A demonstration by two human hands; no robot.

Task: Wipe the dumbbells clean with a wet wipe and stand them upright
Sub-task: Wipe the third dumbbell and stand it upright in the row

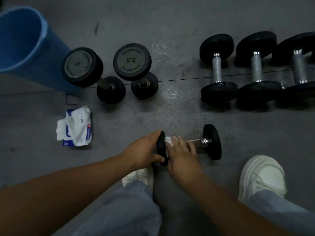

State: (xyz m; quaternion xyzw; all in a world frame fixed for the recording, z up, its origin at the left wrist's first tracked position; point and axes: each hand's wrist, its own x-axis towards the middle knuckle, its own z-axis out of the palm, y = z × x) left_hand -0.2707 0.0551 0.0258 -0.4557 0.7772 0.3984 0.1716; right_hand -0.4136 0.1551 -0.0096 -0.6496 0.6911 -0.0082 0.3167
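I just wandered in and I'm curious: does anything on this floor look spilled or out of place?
Yes, mildly. The floor glistens with wet specks between the upright dumbbells and the lying dumbbells, like splashed water. The wipe packet lies crumpled open, a sheet hanging out.

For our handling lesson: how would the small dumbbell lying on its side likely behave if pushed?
Resting on round ends, the small dumbbell would probably roll. Its metal bar and thick ends suggest it is heavy for its size. The wet wipe may leave it slippery.
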